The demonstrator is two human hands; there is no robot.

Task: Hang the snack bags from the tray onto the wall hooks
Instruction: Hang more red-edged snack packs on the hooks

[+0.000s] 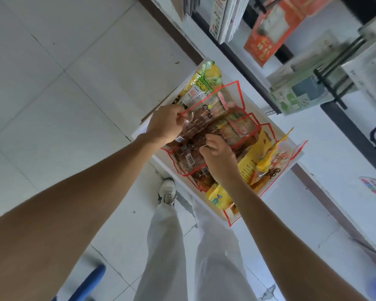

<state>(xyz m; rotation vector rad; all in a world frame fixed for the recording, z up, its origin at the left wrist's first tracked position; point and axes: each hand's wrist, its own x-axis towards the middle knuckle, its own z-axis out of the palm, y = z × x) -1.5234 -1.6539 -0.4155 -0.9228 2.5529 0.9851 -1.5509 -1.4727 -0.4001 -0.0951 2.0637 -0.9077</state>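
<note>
Snack bags (pixel 226 131) lie overlapped like shingles in a white tray (pixel 172 170) on the tiled floor (pixel 52 83), just beside the wall. The clear, red-edged ones hold dark brown pieces. Their long axes run from lower left to upper right in the view, with the tapered header ends pointing toward the wall rack. The top clear bag (pixel 221 101) is tilted, its near corner raised off the pile. The left hand (pixel 165 124) has this corner in a closed grip, fingers curled and pinching the film. The right hand (pixel 220 159) rests on the second clear bag (pixel 189 157), its grip also closed, thumb and forefinger pinching the wrapper. A yellow corn bag (pixel 206 79) sits at the tray's far end and more yellow bags (pixel 252 161) at its right side. Black wall hooks (pixel 334 83) above carry a green package (pixel 297 94) and an orange-red one (pixel 271 29). A white shoe (pixel 167 190) stands near the tray.
</note>
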